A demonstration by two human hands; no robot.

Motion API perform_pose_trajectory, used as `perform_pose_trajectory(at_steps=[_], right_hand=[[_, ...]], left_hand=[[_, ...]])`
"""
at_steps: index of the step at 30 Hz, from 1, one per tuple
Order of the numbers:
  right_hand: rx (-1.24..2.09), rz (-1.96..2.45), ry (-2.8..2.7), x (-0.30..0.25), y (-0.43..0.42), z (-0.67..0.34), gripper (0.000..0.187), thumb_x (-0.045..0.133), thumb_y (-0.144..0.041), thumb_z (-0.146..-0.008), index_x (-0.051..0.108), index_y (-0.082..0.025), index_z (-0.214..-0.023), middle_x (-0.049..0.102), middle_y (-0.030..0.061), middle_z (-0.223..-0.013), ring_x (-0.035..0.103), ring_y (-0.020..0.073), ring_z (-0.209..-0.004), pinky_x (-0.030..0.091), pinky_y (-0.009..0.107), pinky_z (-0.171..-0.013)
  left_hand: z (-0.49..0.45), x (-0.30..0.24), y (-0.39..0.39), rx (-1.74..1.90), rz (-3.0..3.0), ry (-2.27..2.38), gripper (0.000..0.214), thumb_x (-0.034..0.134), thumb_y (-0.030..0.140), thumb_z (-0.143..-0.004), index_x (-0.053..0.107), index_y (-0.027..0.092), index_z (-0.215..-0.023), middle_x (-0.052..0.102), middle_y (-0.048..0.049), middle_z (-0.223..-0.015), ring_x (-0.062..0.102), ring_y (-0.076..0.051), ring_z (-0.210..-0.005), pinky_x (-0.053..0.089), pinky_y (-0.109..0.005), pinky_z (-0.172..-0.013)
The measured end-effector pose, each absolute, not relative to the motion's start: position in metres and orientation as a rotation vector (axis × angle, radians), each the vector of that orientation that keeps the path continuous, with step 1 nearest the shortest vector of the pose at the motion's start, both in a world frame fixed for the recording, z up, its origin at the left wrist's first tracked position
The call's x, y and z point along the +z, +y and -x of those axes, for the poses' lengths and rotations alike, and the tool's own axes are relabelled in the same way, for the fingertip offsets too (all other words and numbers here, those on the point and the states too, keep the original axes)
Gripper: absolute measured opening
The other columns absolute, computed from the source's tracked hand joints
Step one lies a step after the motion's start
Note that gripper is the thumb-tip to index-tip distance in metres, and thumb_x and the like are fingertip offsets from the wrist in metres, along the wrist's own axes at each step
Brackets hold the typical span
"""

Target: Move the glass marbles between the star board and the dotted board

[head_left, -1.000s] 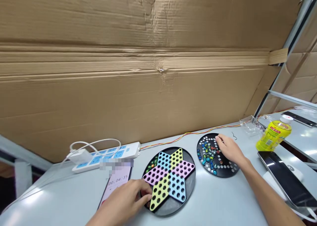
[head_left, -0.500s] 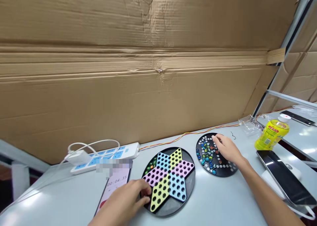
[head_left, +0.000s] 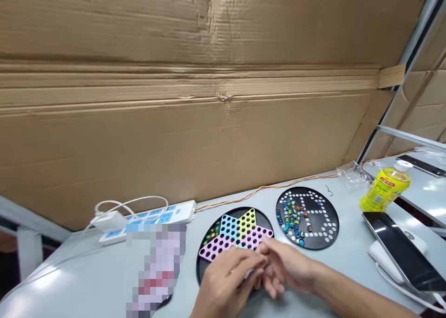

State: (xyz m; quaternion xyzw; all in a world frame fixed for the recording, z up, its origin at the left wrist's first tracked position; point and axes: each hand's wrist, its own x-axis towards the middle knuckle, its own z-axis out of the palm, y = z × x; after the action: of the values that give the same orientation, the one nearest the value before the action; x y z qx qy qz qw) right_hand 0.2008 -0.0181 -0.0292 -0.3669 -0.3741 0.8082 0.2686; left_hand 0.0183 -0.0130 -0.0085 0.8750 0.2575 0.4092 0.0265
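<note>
My left hand (head_left: 232, 278) and my right hand (head_left: 287, 264) meet over the near part of a Chinese checkers board (head_left: 230, 230), a round black tray with a star of blue, yellow and pink points. The left fingers are pinched together against the right palm; whatever is between them is hidden. My right hand is turned partly palm up, its fingers curved and apart. Both hands cover the star's lower points. Green and orange marbles (head_left: 213, 233) lie in the tray's upper left gap. To the right, a round black board with white dots (head_left: 318, 236) carries several coloured glass marbles (head_left: 291, 218).
A power strip (head_left: 188, 211) with a white charger and cable stands at the back left, near a blurred phone (head_left: 162, 262). On the right are a yellow drink bottle (head_left: 386, 188) and a black phone (head_left: 400, 248). Behind rises a cardboard wall (head_left: 223, 146).
My right hand has left the dotted board and come over to the star board. My left hand has moved right from the tray's left edge to meet it.
</note>
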Motion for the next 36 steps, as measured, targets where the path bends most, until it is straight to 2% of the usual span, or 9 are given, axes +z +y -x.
perform_pose_trajectory(at_steps=[3,7,11,14,16,23,27,31,36], right_hand=[[2.317,1.031,-0.805,-0.037,-0.024,-0.189,0.059,0.031,-0.069,-0.094,0.053,-0.019,-0.071,0.05,-0.0027,-0.052,0.03,0.0057,-0.034,0.015,0.021,-0.035],[2.223,1.031,-0.722,-0.025,-0.015,-0.202,0.038,0.053,-0.054,-0.086,0.048,-0.021,-0.07,0.039,-0.0084,-0.052,0.014,0.0042,-0.038,0.006,0.022,-0.04],[1.607,1.337,-1.145,-0.013,0.009,-0.246,0.032,0.05,-0.048,-0.087,0.046,-0.022,-0.069,0.038,-0.0073,-0.054,0.027,0.0087,-0.044,0.018,0.024,-0.045],[0.811,1.663,-1.556,-0.015,0.027,-0.286,0.033,0.048,-0.041,-0.092,0.041,-0.022,-0.066,0.049,-0.002,-0.063,0.044,0.0138,-0.061,0.029,0.027,-0.058],[0.604,1.863,-1.639,-0.02,0.034,-0.306,0.031,0.044,-0.038,-0.095,0.043,-0.022,-0.068,0.055,0.0005,-0.069,0.051,0.0165,-0.068,0.031,0.028,-0.062],[0.538,2.109,-1.75,-0.023,0.036,-0.316,0.031,0.041,-0.045,-0.099,0.055,-0.022,-0.084,0.066,0.0063,-0.091,0.063,0.0202,-0.082,0.034,0.03,-0.067],[0.53,2.085,-1.701,-0.015,0.032,-0.31,0.032,0.039,-0.048,-0.099,0.055,-0.022,-0.091,0.067,0.0059,-0.096,0.064,0.0181,-0.076,0.036,0.03,-0.068],[0.561,2.07,-1.683,-0.011,0.03,-0.308,0.034,0.039,-0.051,-0.099,0.056,-0.022,-0.093,0.067,0.0055,-0.099,0.063,0.0163,-0.069,0.037,0.03,-0.067],[0.528,2.085,-1.693,-0.011,0.03,-0.307,0.034,0.039,-0.052,-0.099,0.056,-0.022,-0.092,0.067,0.007,-0.1,0.064,0.0201,-0.08,0.038,0.03,-0.069]], left_hand=[[-0.028,-0.016,-0.017,1.2,-2.74,0.771,0.016,0.052,0.016,-0.098,0.066,0.023,-0.103,0.076,-0.0026,-0.088,0.065,-0.013,-0.067,0.051,-0.025,-0.061],[-0.019,-0.019,-0.012,1.187,-2.758,0.857,0.014,0.056,0.025,-0.099,0.066,0.024,-0.109,0.075,-0.0043,-0.095,0.068,-0.016,-0.079,0.054,-0.027,-0.069],[-0.001,-0.017,-0.002,1.204,-2.726,1.08,0.014,0.057,0.026,-0.097,0.067,0.025,-0.107,0.071,-0.004,-0.098,0.069,-0.017,-0.089,0.055,-0.029,-0.08],[0.017,-0.017,0.01,1.162,-2.689,1.294,0.016,0.055,0.029,-0.097,0.068,0.024,-0.104,0.071,-0.0038,-0.1,0.068,-0.018,-0.091,0.054,-0.029,-0.081],[0.031,-0.018,0.02,1.045,-2.649,1.469,0.02,0.051,0.033,-0.097,0.068,0.024,-0.104,0.072,-0.0038,-0.103,0.069,-0.02,-0.092,0.053,-0.029,-0.079],[0.059,-0.016,0.036,0.41,-2.379,1.843,0.033,0.043,0.035,-0.094,0.073,0.025,-0.104,0.075,-0.0027,-0.11,0.071,-0.023,-0.097,0.053,-0.03,-0.079],[0.061,-0.015,0.039,0.333,-2.331,1.829,0.035,0.042,0.035,-0.094,0.073,0.026,-0.106,0.074,-0.0015,-0.113,0.071,-0.024,-0.098,0.053,-0.03,-0.074],[0.061,-0.013,0.05,0.231,-2.306,1.806,0.034,0.043,0.032,-0.092,0.073,0.026,-0.105,0.075,-0.0034,-0.111,0.071,-0.024,-0.101,0.053,-0.031,-0.083],[0.049,-0.002,0.066,0.052,-2.409,1.755,0.034,0.048,0.025,-0.089,0.069,0.024,-0.116,0.073,-0.0062,-0.118,0.068,-0.027,-0.108,0.051,-0.036,-0.089]])
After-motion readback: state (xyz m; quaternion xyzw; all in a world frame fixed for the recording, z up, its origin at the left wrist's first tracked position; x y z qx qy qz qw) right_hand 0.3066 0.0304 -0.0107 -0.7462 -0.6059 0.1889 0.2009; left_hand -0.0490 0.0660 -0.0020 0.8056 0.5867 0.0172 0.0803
